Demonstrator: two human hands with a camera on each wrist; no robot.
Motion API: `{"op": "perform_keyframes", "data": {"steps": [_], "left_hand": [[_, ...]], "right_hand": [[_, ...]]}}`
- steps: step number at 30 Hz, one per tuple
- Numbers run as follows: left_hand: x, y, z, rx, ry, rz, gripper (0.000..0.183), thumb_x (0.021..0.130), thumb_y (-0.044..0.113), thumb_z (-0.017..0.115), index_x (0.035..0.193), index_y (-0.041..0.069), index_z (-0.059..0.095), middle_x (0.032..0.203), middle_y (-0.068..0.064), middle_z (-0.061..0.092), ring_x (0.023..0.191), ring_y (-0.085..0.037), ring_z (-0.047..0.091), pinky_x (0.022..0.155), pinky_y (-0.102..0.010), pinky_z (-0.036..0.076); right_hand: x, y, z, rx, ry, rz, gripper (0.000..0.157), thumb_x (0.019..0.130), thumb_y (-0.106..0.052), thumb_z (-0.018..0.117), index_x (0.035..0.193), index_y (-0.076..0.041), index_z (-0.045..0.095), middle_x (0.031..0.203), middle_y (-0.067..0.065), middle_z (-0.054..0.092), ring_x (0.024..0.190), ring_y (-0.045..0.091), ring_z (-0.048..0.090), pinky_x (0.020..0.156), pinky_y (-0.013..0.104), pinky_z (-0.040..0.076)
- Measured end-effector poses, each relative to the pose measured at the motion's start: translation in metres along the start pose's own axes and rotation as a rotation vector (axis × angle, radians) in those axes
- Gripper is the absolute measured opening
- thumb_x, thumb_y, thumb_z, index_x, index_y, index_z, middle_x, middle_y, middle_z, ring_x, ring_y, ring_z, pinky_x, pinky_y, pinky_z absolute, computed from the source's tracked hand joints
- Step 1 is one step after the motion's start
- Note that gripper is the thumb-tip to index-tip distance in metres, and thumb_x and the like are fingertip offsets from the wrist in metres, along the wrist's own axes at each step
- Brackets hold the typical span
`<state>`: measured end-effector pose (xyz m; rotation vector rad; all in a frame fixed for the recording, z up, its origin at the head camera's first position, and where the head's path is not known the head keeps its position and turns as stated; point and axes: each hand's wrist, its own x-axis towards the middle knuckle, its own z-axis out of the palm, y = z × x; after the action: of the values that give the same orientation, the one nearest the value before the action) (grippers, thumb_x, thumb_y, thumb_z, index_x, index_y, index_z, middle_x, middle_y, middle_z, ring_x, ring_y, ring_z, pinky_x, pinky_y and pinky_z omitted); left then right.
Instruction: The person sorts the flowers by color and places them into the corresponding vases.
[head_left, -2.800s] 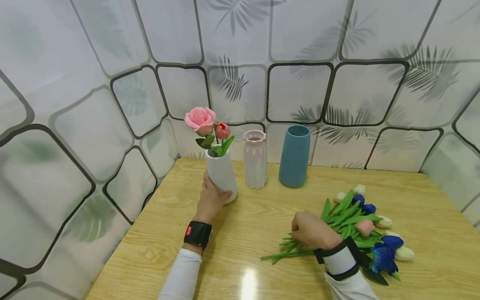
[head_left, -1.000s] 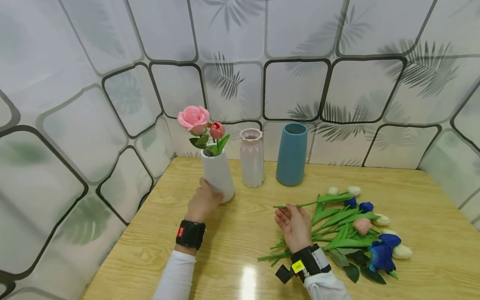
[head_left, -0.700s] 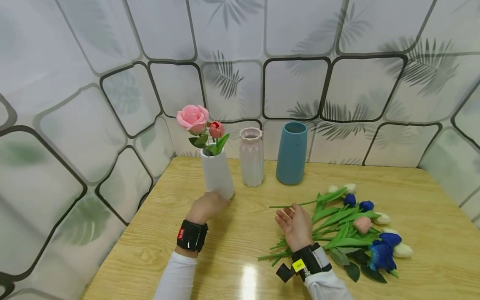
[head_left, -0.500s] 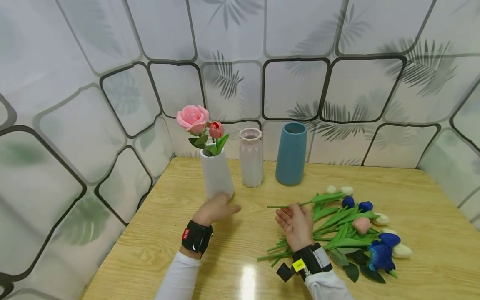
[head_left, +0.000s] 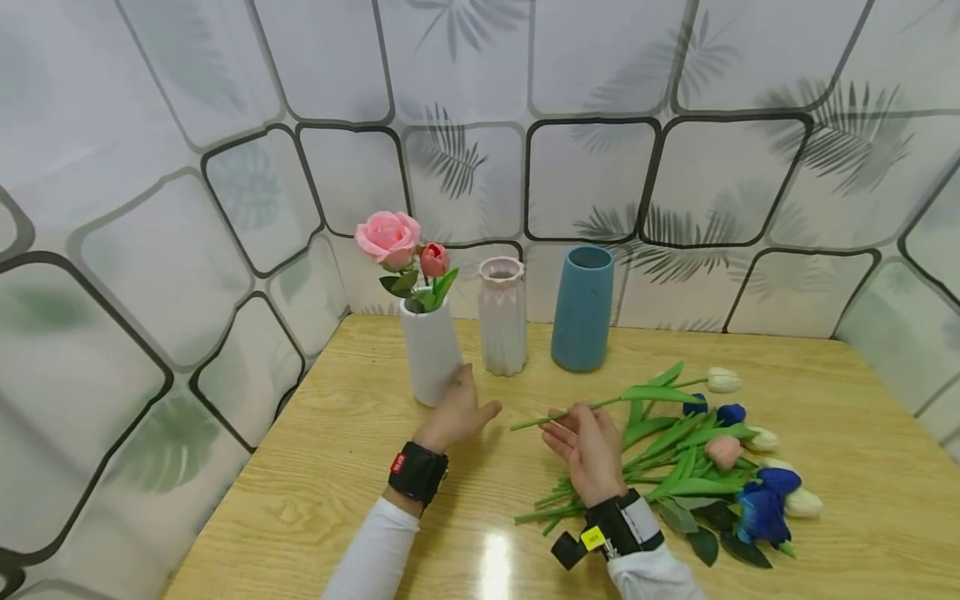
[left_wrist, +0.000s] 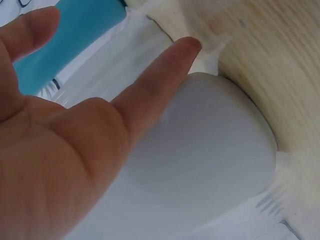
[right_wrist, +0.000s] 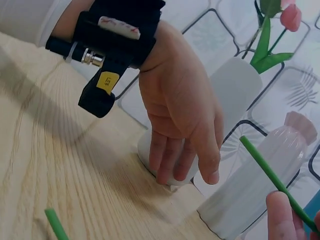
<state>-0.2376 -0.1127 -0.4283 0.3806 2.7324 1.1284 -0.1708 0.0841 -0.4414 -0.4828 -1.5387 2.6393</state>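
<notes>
A white vase (head_left: 432, 354) at the left holds a pink rose (head_left: 388, 239) and a red tulip (head_left: 434, 261). My left hand (head_left: 457, 412) is at its lower right side, thumb spread away; in the left wrist view the extended index finger (left_wrist: 160, 80) lies along the vase, and whether it presses there I cannot tell. My right hand (head_left: 592, 450) pinches the green stem of a white tulip (head_left: 723, 381), raised over the pile, its bloom pointing right. In the right wrist view the stem (right_wrist: 267, 170) crosses the fingertips at the lower right corner.
A pale pink fluted vase (head_left: 503, 317) and a blue vase (head_left: 582, 308) stand along the back. Right of my right hand lie several flowers, among them a blue rose (head_left: 763, 510) and a pink tulip (head_left: 723, 452). The patterned curtain (head_left: 600, 183) borders the wooden table (head_left: 300, 517).
My right hand has picked a white tulip out of the pile and drawn its stem leftward. My left hand has let go of the white vase and shifted round to its right side.
</notes>
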Motion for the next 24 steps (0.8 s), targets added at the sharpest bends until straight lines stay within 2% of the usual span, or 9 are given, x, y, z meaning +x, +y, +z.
{"op": "perform_keyframes", "data": {"steps": [3,10,14,19,24], "left_hand": [[0.002,0.000,0.002,-0.024,-0.004,0.009,0.084,0.097,0.022,0.064,0.151,-0.014,0.010,0.151,-0.041,0.026,0.140,-0.045,0.034,0.111,-0.051,0.035],[0.005,-0.001,0.004,-0.034,-0.012,0.060,0.083,0.097,0.021,0.063,0.152,-0.012,0.011,0.137,-0.040,0.045,0.129,-0.045,0.048,0.104,-0.051,0.042],[0.007,-0.004,0.008,-0.045,0.001,0.076,0.084,0.096,0.019,0.064,0.152,-0.013,0.010,0.143,-0.042,0.037,0.132,-0.046,0.044,0.107,-0.052,0.040],[0.009,-0.007,0.016,-0.060,0.007,0.066,0.087,0.097,0.017,0.064,0.152,-0.014,0.005,0.152,-0.043,0.017,0.143,-0.049,0.025,0.114,-0.054,0.029],[0.010,-0.006,0.017,-0.081,0.039,0.021,0.091,0.097,0.019,0.064,0.153,-0.012,0.000,0.156,-0.040,0.007,0.147,-0.046,0.016,0.117,-0.052,0.024]], "right_hand": [[-0.001,0.000,0.001,-0.002,0.008,-0.028,0.022,0.106,-0.018,0.044,0.123,-0.004,0.043,0.101,0.011,0.061,0.081,0.015,0.072,0.078,0.029,0.058],[-0.004,0.000,0.005,-0.029,0.043,-0.135,0.034,0.108,-0.024,0.043,0.128,0.003,0.050,0.099,0.007,0.063,0.086,0.013,0.072,0.079,0.031,0.058],[-0.006,0.000,0.006,-0.083,0.046,-0.252,0.031,0.106,-0.018,0.048,0.126,0.006,0.051,0.100,0.008,0.068,0.083,0.013,0.073,0.078,0.031,0.058],[-0.008,0.002,0.005,-0.150,0.055,-0.407,0.029,0.101,-0.006,0.055,0.126,-0.001,0.042,0.093,0.020,0.071,0.075,0.017,0.074,0.070,0.033,0.059],[-0.006,0.002,0.006,-0.263,0.002,-0.607,0.025,0.105,-0.014,0.048,0.123,0.004,0.048,0.101,0.028,0.069,0.076,0.017,0.074,0.067,0.032,0.059]]}}
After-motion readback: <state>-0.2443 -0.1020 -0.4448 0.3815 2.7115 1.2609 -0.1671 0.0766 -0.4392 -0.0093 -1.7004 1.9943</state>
